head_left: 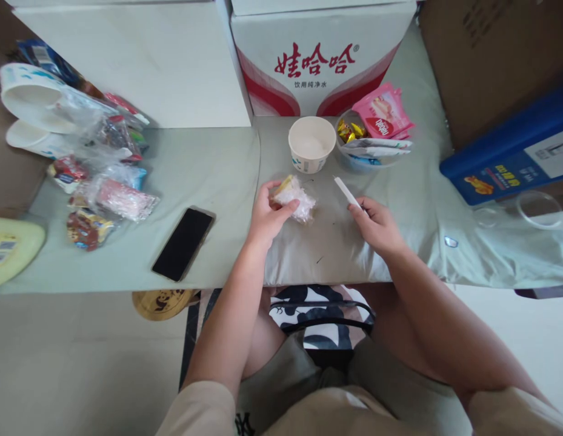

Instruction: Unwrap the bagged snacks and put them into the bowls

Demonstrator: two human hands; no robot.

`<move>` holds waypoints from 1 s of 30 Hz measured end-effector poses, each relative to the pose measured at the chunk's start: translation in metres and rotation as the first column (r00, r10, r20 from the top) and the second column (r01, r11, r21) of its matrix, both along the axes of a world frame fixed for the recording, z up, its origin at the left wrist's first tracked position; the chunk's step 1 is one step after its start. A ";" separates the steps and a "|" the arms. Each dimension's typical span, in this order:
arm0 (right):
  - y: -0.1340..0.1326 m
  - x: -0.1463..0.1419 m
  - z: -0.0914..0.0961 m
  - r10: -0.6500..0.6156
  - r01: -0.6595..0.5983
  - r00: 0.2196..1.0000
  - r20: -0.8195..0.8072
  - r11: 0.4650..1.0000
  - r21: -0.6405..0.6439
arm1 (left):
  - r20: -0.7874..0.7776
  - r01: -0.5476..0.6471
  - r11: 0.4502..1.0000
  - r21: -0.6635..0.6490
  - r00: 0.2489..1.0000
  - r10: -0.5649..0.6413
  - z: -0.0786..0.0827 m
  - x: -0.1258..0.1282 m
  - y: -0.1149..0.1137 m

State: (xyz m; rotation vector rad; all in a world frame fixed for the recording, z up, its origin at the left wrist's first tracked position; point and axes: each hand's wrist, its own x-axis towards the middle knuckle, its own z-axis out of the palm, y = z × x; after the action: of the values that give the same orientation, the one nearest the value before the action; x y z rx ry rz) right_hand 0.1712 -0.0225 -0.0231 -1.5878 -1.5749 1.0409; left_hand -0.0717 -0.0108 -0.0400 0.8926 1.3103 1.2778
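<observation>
My left hand (268, 213) is closed on a small yellowish cake in clear plastic wrap (294, 196), holding it just above the grey-green cloth on the table (208, 175). My right hand (376, 223) grips a thin white stick-like utensil (346, 191), its tip pointing up and left toward the wrapped cake. A white paper bowl (311, 144) stands upright just behind both hands.
A black phone (183, 243) lies left of my left hand. Snack packets (103, 194) and stacked paper bowls (31, 106) sit at the far left. A bowl with pink wafer packs (383, 115), a red-printed white carton (322, 57) and a blue box (513, 151) stand behind and right.
</observation>
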 end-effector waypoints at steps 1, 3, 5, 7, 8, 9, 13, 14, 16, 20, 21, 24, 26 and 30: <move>-0.001 -0.001 0.001 0.009 -0.009 1.000 0.010 1.000 0.006 | -0.012 0.022 0.999 0.040 1.000 -0.021 -0.001 0.001 0.001; -0.002 -0.003 0.001 0.037 -0.037 0.999 0.034 0.999 0.012 | -0.053 0.052 0.994 0.092 0.997 -0.048 -0.003 0.002 0.003; -0.004 -0.005 0.000 0.084 -0.089 0.991 0.103 0.995 0.044 | -0.107 0.073 0.991 0.113 0.992 -0.060 -0.005 0.003 0.004; -0.006 -0.008 0.000 0.116 -0.136 0.975 0.191 0.986 0.094 | -0.158 0.098 0.987 0.123 0.984 -0.078 -0.007 0.003 0.004; -0.006 -0.009 0.000 0.122 -0.151 0.967 0.224 0.982 0.114 | -0.181 0.112 0.985 0.129 0.980 -0.088 -0.008 0.003 0.004; -0.007 -0.009 0.000 0.124 -0.159 0.961 0.245 0.979 0.129 | -0.200 0.125 0.983 0.135 0.975 -0.097 -0.009 0.003 0.004; -0.008 -0.011 0.000 0.117 -0.164 0.956 0.268 0.973 0.162 | -0.250 0.153 0.975 0.162 0.962 -0.110 -0.009 0.003 0.002; -0.008 -0.012 0.000 0.118 -0.168 0.956 0.270 0.971 0.170 | -0.260 0.151 0.973 0.172 0.960 -0.103 -0.009 0.003 0.001; -0.008 -0.011 0.000 0.118 -0.175 0.955 0.273 0.965 0.193 | -0.276 0.145 0.971 0.191 0.957 -0.088 -0.009 0.003 0.001; -0.010 -0.011 0.001 0.078 -0.145 0.963 0.259 0.957 0.251 | -0.291 0.139 0.970 0.197 0.953 -0.078 -0.010 0.004 0.003; -0.010 -0.011 0.002 0.076 -0.144 0.963 0.259 0.956 0.255 | -0.296 0.142 0.971 0.195 0.952 -0.080 -0.010 0.004 0.003; -0.010 -0.011 0.003 0.123 -0.192 0.952 0.281 0.953 0.234 | -0.289 0.146 0.969 0.201 0.954 -0.084 -0.010 0.006 0.003; -0.009 -0.011 0.003 0.167 -0.232 0.942 0.291 0.951 0.205 | -0.256 0.107 0.969 0.224 0.965 -0.048 -0.010 0.005 0.004; -0.006 -0.006 0.001 0.214 -0.272 0.930 0.298 0.948 0.167 | -0.122 -0.116 0.959 0.257 0.981 0.151 -0.011 -0.008 0.011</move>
State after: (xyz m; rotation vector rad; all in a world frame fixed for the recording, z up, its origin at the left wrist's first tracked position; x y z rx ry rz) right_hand 0.1653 -0.0290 -0.0219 -1.4678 -2.0430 0.7703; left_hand -0.0800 0.0002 -0.0515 1.1013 1.3572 1.5336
